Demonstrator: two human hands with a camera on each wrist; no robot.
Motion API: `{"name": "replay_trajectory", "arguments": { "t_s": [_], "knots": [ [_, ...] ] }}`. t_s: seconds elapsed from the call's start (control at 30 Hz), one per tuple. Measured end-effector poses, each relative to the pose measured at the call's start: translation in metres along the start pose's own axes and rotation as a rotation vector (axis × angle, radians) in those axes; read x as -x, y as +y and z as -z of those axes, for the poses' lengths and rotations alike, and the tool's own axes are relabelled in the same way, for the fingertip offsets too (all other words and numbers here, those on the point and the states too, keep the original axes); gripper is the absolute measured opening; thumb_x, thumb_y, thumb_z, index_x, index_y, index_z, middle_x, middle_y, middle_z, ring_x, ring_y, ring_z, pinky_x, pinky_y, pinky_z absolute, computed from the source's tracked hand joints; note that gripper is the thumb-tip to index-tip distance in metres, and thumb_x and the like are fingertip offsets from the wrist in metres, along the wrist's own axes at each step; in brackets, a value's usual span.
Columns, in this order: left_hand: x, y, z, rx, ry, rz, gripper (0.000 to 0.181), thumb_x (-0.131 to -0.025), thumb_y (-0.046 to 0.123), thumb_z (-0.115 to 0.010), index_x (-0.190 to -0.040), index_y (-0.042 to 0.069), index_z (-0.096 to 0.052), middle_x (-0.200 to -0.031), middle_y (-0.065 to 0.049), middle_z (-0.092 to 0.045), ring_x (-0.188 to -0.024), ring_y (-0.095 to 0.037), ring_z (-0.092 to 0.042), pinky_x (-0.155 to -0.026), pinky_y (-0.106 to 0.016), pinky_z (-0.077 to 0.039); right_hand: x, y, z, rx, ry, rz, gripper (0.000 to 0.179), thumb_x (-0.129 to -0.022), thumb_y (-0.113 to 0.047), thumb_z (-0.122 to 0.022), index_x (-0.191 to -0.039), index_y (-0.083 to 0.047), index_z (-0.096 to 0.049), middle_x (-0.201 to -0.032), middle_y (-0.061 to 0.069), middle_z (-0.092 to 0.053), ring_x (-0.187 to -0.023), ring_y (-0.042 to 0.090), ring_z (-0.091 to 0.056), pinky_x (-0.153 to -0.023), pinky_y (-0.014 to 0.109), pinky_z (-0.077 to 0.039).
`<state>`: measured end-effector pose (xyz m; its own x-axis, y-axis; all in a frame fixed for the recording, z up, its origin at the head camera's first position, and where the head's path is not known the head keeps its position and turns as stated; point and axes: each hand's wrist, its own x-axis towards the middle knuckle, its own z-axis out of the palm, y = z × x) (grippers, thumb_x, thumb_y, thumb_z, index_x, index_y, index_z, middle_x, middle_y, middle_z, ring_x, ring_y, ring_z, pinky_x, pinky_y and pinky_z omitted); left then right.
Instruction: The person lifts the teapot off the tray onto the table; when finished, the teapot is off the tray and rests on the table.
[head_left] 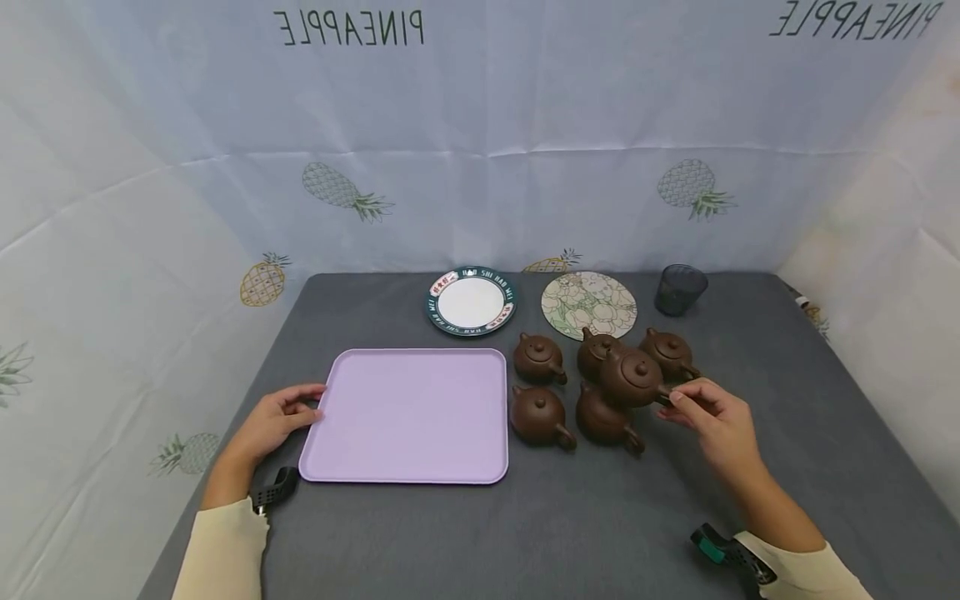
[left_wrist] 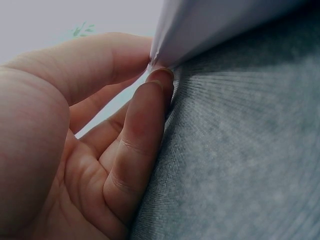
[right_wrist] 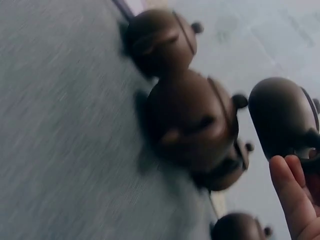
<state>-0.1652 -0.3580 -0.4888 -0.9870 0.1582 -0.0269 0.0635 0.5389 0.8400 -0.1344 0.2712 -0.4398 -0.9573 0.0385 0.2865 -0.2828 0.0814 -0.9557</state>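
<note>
My right hand [head_left: 720,425] pinches the handle of a dark brown lidded teapot [head_left: 632,377]. In the right wrist view this teapot [right_wrist: 280,117] hangs above the table, apart from the others. Several similar teapots stand below and around it, among them a front-left teapot [head_left: 537,415], a back-left teapot [head_left: 537,358] and a front-right teapot [head_left: 600,417]. The held one partly hides its neighbours. On the left, fingertips of my left hand [head_left: 273,421] grip the left edge of a lilac rectangular tray [head_left: 408,417]; their contact shows at the tray wall [left_wrist: 195,25].
Behind the tray lies a round plate [head_left: 471,302] with a dark green patterned rim. A round floral mat [head_left: 588,304] lies behind the teapots, and a dark translucent cup [head_left: 680,290] stands at the back right. Grey cloth [head_left: 480,533] covers the table; a pineapple-print curtain [head_left: 487,208] surrounds it.
</note>
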Motion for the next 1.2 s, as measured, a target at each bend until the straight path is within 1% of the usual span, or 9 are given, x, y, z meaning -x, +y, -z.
{"name": "replay_trajectory", "arguments": {
  "t_s": [0.27,0.37,0.53,0.6,0.7,0.83,0.93,1.07,1.2],
  "knots": [
    [0.001,0.002,-0.001,0.009,0.0,-0.002,0.046,-0.088,0.014,-0.074,-0.128,-0.002,-0.059,-0.086,-0.01,-0.068,-0.073,-0.011,-0.06,-0.07,-0.021,-0.044,0.016,0.014,0.023,-0.032,0.06,-0.022,0.018,-0.095,0.005,-0.057,-0.096,0.023,-0.055,-0.087,0.011,-0.059,-0.072,0.018,-0.069,-0.067,0.029,-0.054],
    [0.0,0.002,-0.001,0.012,0.008,0.009,0.045,-0.087,0.014,-0.074,-0.127,-0.001,-0.06,-0.085,-0.009,-0.068,-0.073,-0.011,-0.06,-0.069,-0.021,-0.044,0.022,0.017,0.029,0.033,0.082,-0.04,0.02,-0.096,0.002,-0.057,-0.096,0.022,-0.055,-0.088,0.01,-0.059,-0.073,0.015,-0.068,-0.066,0.027,-0.054],
    [0.001,0.003,-0.001,0.019,0.005,-0.003,0.046,-0.088,0.01,-0.073,-0.128,-0.004,-0.058,-0.086,-0.011,-0.068,-0.073,-0.011,-0.06,-0.069,-0.02,-0.044,0.03,0.024,0.035,0.189,0.099,-0.083,0.023,-0.098,-0.003,-0.058,-0.096,0.02,-0.057,-0.087,0.007,-0.061,-0.072,0.012,-0.068,-0.065,0.026,-0.054],
    [0.002,0.005,-0.001,0.027,-0.002,-0.012,0.045,-0.088,0.008,-0.072,-0.128,-0.006,-0.057,-0.086,-0.012,-0.068,-0.073,-0.01,-0.06,-0.069,-0.02,-0.044,0.032,0.027,0.036,0.198,0.104,-0.093,0.023,-0.097,-0.003,-0.058,-0.096,0.02,-0.057,-0.087,0.007,-0.062,-0.072,0.013,-0.068,-0.065,0.027,-0.054],
    [0.005,0.019,-0.002,0.032,-0.005,-0.01,0.043,-0.088,0.004,-0.071,-0.127,-0.008,-0.057,-0.086,-0.015,-0.068,-0.072,-0.011,-0.06,-0.068,-0.02,-0.044,0.035,0.031,0.037,0.226,0.109,-0.107,0.023,-0.097,-0.004,-0.059,-0.096,0.019,-0.058,-0.086,0.006,-0.063,-0.071,0.013,-0.068,-0.064,0.027,-0.054],
    [0.004,0.018,-0.002,0.035,-0.002,-0.017,0.043,-0.087,0.003,-0.071,-0.127,-0.009,-0.057,-0.085,-0.016,-0.068,-0.072,-0.011,-0.06,-0.068,-0.021,-0.044,0.036,0.032,0.039,0.294,0.108,-0.146,0.024,-0.098,-0.007,-0.059,-0.095,0.017,-0.059,-0.084,0.005,-0.065,-0.069,0.014,-0.069,-0.064,0.028,-0.054],
    [0.0,0.005,-0.001,0.026,0.0,-0.033,0.044,-0.088,0.004,-0.071,-0.128,-0.008,-0.056,-0.084,-0.012,-0.068,-0.072,-0.01,-0.06,-0.068,-0.02,-0.044,0.038,0.033,0.042,0.323,0.117,-0.182,0.026,-0.098,-0.009,-0.058,-0.096,0.017,-0.06,-0.084,0.003,-0.065,-0.069,0.015,-0.069,-0.064,0.028,-0.054],
    [-0.001,0.002,0.001,0.015,-0.001,-0.033,0.043,-0.088,0.003,-0.07,-0.127,-0.009,-0.056,-0.085,-0.014,-0.068,-0.073,-0.011,-0.061,-0.068,-0.02,-0.044,0.04,0.035,0.046,0.355,0.128,-0.223,0.028,-0.099,-0.012,-0.058,-0.099,0.015,-0.061,-0.085,0.002,-0.066,-0.069,0.014,-0.069,-0.063,0.027,-0.054],
    [0.002,0.002,0.0,0.026,0.007,-0.016,0.044,-0.088,0.005,-0.072,-0.128,-0.007,-0.057,-0.087,-0.013,-0.069,-0.074,-0.011,-0.061,-0.068,-0.02,-0.044,0.041,0.035,0.047,0.378,0.121,-0.258,0.029,-0.1,-0.015,-0.057,-0.102,0.014,-0.061,-0.088,0.006,-0.066,-0.07,0.015,-0.069,-0.064,0.027,-0.054]
  ]
}}
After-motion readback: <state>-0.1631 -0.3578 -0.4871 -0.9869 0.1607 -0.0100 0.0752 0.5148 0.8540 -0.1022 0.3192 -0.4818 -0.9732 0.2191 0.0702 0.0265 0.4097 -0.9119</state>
